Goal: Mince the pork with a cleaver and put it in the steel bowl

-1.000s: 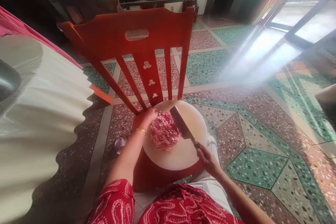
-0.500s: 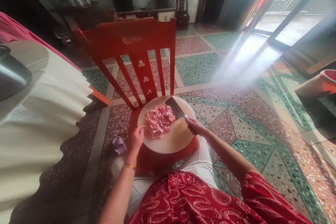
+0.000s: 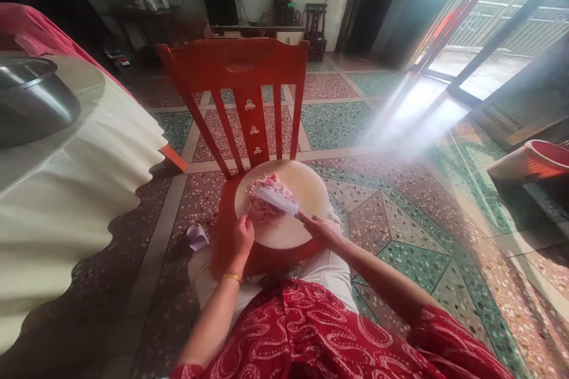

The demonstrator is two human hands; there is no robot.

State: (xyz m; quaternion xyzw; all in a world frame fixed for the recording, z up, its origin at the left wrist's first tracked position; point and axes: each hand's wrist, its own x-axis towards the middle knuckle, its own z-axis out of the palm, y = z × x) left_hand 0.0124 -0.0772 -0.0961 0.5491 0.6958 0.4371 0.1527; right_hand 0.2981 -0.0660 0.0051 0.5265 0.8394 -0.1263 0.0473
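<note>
A red wooden chair stands on the patterned terrazzo floor, and its seat carries a round pale chopping board with a heap of minced meat on it. A crumpled bit of pale paper lies on the floor just beside the chair.

The cleaver no longer stands at the far right edge of the minced meat; its blade now lies flat across the near side of the pile, turned leftward. The right hand has dropped nearer the board's front edge. The left hand has slid from the pile's far side to the near rim of the cutting board.
</note>
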